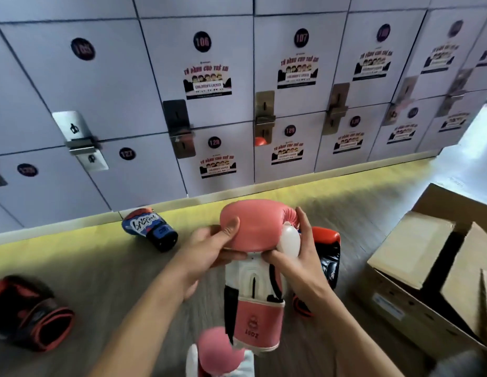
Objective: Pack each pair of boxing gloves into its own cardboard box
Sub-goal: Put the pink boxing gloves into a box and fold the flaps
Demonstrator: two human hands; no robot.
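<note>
Head view, packing in progress. The pink glove (253,227) is held in mid-air above the wooden floor (101,281), cuff toward the person, gripped from both sides. The left hand (209,251) has its thumb laid across the padded knuckle area and the rest curled underneath; the right hand (299,257) wraps its fingers (305,229) along the white thumb piece, thumb pressed on the palm seam. This two-sided hold probably serves to steady and turn the bulky glove before it goes in with its mate. The second pink glove (218,352) lies at the lower edge of view, just beside the held one's cuff, so the pair is together. The open cardboard box (394,308) stands to the right, flaps raised, within easy reach. Unpacked gloves lie apart on the floor: a blue glove (150,229) by the lockers (128,91), one red-and-black glove (30,314) at far left, another (328,257) behind the right hand.
</note>
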